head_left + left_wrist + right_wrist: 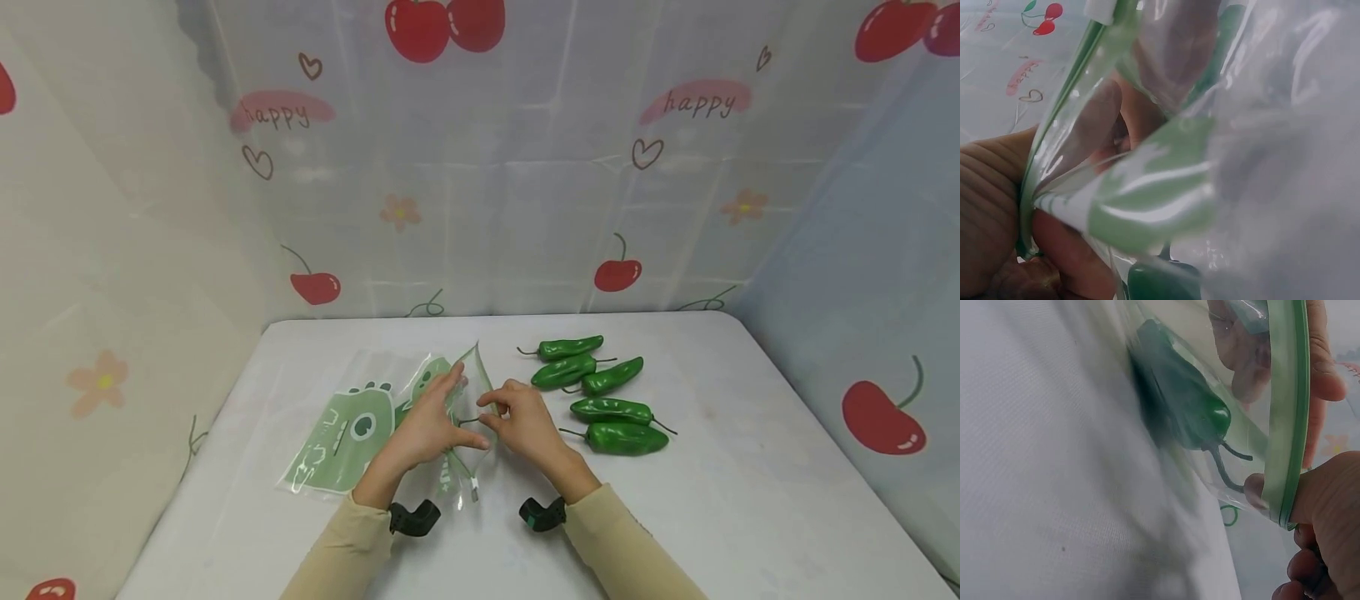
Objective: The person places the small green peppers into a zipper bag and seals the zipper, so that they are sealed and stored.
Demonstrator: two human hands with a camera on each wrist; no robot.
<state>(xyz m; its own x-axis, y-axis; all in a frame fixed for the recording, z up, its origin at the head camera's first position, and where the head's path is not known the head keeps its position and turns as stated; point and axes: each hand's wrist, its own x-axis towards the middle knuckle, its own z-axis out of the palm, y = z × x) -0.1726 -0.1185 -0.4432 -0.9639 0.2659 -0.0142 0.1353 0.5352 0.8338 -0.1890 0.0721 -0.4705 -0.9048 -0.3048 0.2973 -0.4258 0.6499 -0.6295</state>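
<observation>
A clear zip bag [481,367] with a green rim and green print stands between the hands, its mouth spread. Through its film, the right wrist view shows green peppers [1197,412] inside, with two stems pointing to the mouth. My left hand [423,425] touches the bag's mouth, thumb and fingers spread wide apart. At the right side of the mouth, my right hand [528,421] pinches the green zip edge [1291,425] between thumb and finger. One fingertip shows through the film close to a stem. The left hand's fingers are partly hidden by film in the wrist views.
Flat on the table to the left lies another clear bag [337,450] with a green cartoon face. Several green peppers [626,439] lie right of the hands. A white zip slider [474,487] hangs at the held bag's near corner. A printed curtain [510,208] stands behind the table.
</observation>
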